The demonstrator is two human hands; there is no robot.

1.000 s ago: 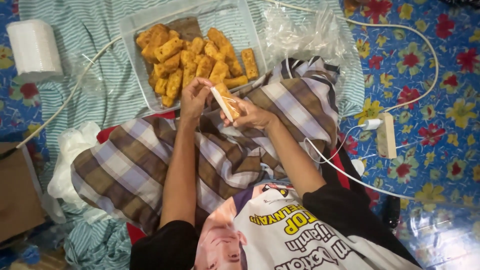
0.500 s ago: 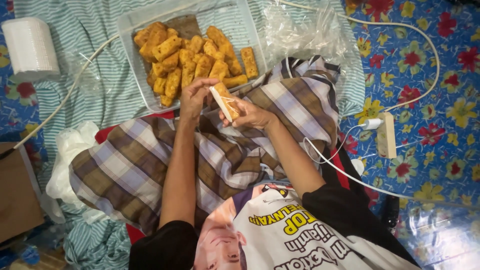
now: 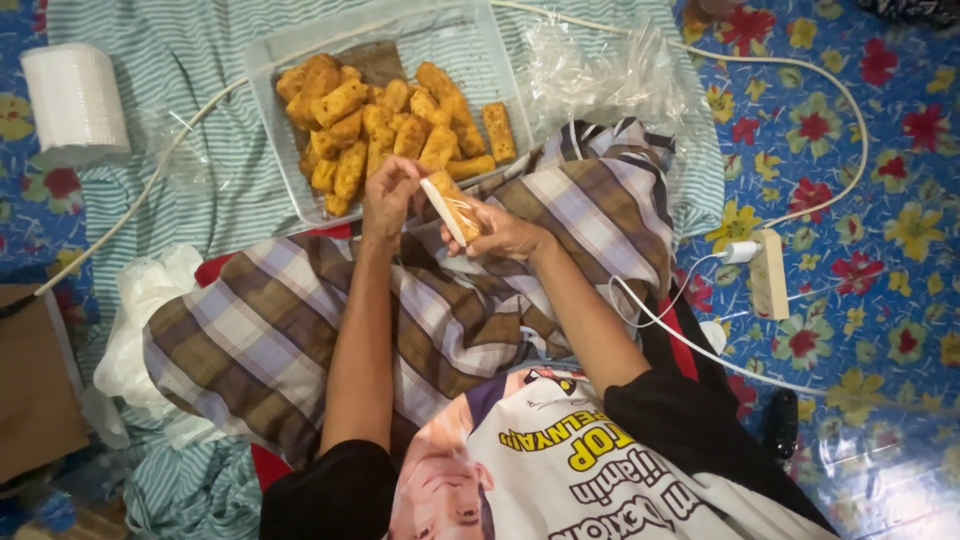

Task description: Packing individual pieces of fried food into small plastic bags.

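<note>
My right hand (image 3: 503, 231) holds a golden fried stick wrapped in a clear plastic sleeve (image 3: 452, 206), tilted with its upper end toward the left. My left hand (image 3: 388, 197) pinches the top end of that sleeve. Both hands hover over my lap, which is covered by a brown and white checked cloth (image 3: 300, 320). Just beyond them a clear plastic tray (image 3: 470, 45) on a striped green cloth holds several more fried sticks (image 3: 390, 115).
A pile of clear plastic bags (image 3: 610, 75) lies right of the tray. A white roll (image 3: 75, 100) stands at the far left. A white power strip (image 3: 769, 272) with cables rests on the flowered mat at right. A cardboard box (image 3: 35, 380) sits at the left edge.
The hands stay in place with the wrapped stick; my left fingers shift slightly at its top end. The camera view drifts a little.
</note>
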